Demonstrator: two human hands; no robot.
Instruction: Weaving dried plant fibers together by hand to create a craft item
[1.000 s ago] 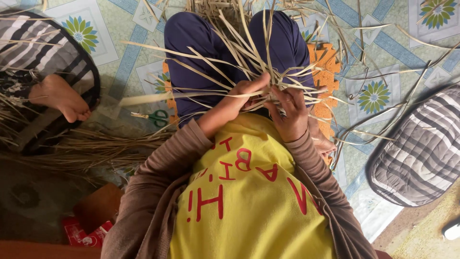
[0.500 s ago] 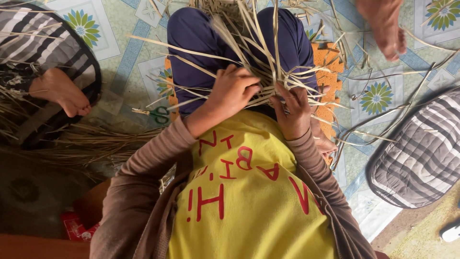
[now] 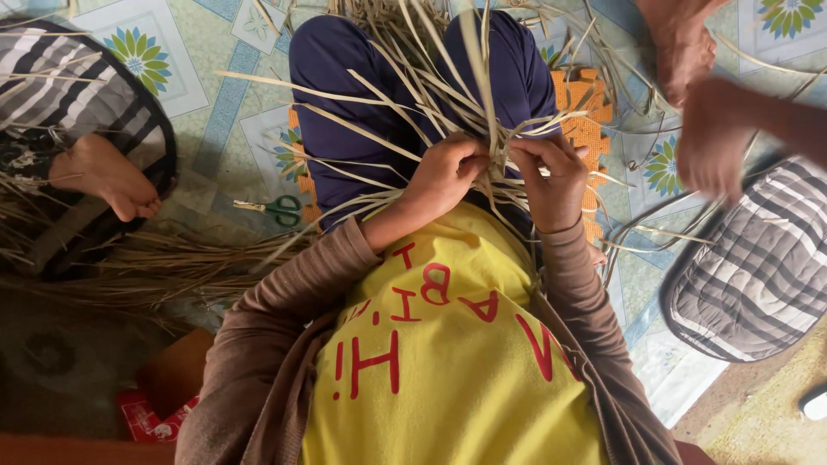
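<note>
- Head view, looking down my own front: I sit on a patterned floor mat (image 3: 224,103), in a yellow shirt with brown sleeves and dark blue trousers.
- My left hand (image 3: 444,172) is closed, fingers curled around a bundle of pale straw strips (image 3: 448,95) that fans out over my lap.
- My right hand (image 3: 556,176) is closed too, pinching strips of the same bundle just beside the left hand; the two nearly touch.
- Half a second ago my hands sat a little further apart; now they have drawn together at the centre of the bundle, which I judge means I am tightening the weave there.
- Another person's hand (image 3: 711,146), blurred, has come in lower on my right than before, above a striped cushion (image 3: 758,267).
- Green-handled scissors (image 3: 277,207) lie on the mat to my left, untouched.
- A bare foot (image 3: 103,176) of someone else rests further left, near loose dry straw (image 3: 155,267).
</note>
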